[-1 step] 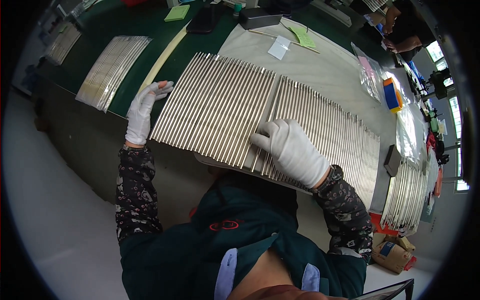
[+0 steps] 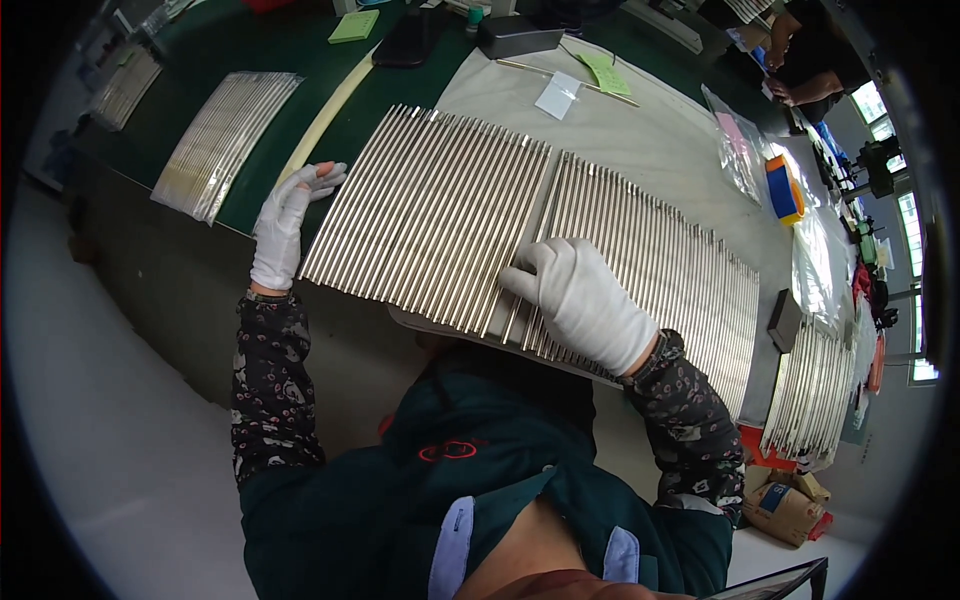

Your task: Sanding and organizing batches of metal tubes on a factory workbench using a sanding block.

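Slim, shiny metal rods lie side by side in two groups, a left group (image 2: pixel 430 210) and a right group (image 2: pixel 660 270), with a narrow gap between them. My left hand (image 2: pixel 287 225), in a white glove with some fingertips bare, is at the left group's outer edge. Its fingers are stretched out and hold nothing. Gloved in white too, my right hand (image 2: pixel 585 300) rests over the near part of the right group. Its thumb and fingers are pinched at a metal rod (image 2: pixel 513 318) beside the gap; the hand partly hides the contact.
Bagged rods (image 2: pixel 228 145) lie at left, more rods (image 2: pixel 812 390) at far right. Behind are a dark case (image 2: pixel 520 38), a green note (image 2: pixel 606 74) and a small white packet (image 2: pixel 558 95). A tape roll (image 2: pixel 785 190) stands right. Another person's hands (image 2: pixel 785 92) show at upper right.
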Demonstrator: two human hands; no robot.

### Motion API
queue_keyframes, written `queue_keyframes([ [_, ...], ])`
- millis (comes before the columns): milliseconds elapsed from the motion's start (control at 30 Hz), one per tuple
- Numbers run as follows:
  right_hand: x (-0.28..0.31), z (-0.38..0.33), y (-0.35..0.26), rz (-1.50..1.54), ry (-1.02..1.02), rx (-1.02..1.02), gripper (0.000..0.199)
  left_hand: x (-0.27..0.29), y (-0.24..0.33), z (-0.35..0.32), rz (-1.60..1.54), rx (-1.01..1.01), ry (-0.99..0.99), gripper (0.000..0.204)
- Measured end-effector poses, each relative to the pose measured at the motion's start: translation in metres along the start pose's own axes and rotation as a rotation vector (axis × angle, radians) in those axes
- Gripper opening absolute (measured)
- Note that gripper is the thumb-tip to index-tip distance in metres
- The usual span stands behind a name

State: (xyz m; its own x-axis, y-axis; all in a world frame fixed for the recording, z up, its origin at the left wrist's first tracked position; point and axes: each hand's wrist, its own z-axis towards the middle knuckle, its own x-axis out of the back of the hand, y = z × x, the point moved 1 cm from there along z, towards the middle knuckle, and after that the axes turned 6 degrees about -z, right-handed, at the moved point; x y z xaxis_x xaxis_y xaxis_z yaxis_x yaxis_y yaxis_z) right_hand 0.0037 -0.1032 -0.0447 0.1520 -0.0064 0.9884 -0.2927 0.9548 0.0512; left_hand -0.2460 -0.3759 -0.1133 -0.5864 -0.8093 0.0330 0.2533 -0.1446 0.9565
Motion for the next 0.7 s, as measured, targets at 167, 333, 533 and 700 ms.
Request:
queue_keyframes([
  [167,0.0,0.002,0.004,-0.042,0.09,0.061,0.02,0.0,0.001,0.0,0.045,-0.002,-0.025,0.056],
  [333,0.003,0.004,0.001,-0.063,0.062,-0.041,0.036,-0.007,0.006,-0.001,0.05,0.019,-0.005,0.054],
  [533,-0.003,0.016,-0.022,-0.091,-0.104,-0.084,0.063,-0.025,0.025,-0.005,0.821,-0.118,-0.138,0.058],
  [700,-0.002,0.031,-0.027,-0.05,-0.146,-0.092,0.065,-0.039,0.034,-0.014,1.142,-0.068,-0.262,0.069],
])
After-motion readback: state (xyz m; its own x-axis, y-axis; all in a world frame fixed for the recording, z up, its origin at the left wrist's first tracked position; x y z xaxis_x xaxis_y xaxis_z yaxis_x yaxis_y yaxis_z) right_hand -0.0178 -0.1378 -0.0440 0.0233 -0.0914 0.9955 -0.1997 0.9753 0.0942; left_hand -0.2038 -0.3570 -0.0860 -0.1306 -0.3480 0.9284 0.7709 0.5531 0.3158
